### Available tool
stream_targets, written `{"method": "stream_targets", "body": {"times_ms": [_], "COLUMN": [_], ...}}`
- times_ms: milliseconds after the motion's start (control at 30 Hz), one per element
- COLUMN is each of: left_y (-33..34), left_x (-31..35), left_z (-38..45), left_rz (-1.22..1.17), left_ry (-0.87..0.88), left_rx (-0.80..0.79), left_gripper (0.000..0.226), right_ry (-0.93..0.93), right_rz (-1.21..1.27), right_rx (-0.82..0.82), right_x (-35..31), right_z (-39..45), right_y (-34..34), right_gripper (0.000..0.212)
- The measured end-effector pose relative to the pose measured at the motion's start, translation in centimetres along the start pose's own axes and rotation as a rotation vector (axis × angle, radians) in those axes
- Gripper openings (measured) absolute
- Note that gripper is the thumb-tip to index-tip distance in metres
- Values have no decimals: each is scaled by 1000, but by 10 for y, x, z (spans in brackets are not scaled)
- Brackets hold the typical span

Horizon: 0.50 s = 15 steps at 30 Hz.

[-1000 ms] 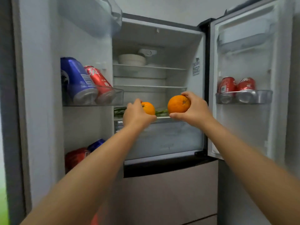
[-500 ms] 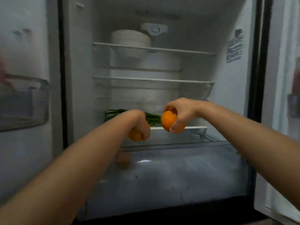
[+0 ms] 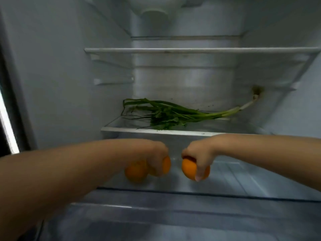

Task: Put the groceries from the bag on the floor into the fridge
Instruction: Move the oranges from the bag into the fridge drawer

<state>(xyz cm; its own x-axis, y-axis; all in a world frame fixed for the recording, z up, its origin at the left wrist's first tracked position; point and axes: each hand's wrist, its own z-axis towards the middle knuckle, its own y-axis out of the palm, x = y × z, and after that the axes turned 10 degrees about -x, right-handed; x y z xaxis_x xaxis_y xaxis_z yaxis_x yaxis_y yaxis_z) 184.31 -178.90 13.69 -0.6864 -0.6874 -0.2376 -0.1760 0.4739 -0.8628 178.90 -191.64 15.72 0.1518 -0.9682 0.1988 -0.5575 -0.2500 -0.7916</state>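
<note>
Partly done: greens [image 3: 175,113] shelved; left hand [image 3: 154,157] gripping orange [image 3: 166,165], right hand [image 3: 199,154] gripping second orange [image 3: 189,169], unreleased over drawer [image 3: 234,173]; bag unseen.

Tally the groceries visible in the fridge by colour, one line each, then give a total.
Orange: 2, the orange in the left hand and the orange in the right hand; the orange blur by the left one may be a reflection.
Green: 1, the bunch of greens.
Total: 3
</note>
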Motion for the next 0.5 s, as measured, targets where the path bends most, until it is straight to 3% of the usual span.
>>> {"method": "stream_targets", "body": {"times_ms": [200,500], "left_y": [20,41], "left_x": [-5,-5], "left_z": [24,36], "left_rz": [-189,-247], "left_ry": [17,-34], "left_rx": [123,136], "left_gripper": [50,65], "right_ry": [-84,-136], "right_rz": [23,106], "right_rx": [271,263], "right_x": [9,10], "right_z": [45,68], "right_y": [17,31], "right_gripper": [62,65]}}
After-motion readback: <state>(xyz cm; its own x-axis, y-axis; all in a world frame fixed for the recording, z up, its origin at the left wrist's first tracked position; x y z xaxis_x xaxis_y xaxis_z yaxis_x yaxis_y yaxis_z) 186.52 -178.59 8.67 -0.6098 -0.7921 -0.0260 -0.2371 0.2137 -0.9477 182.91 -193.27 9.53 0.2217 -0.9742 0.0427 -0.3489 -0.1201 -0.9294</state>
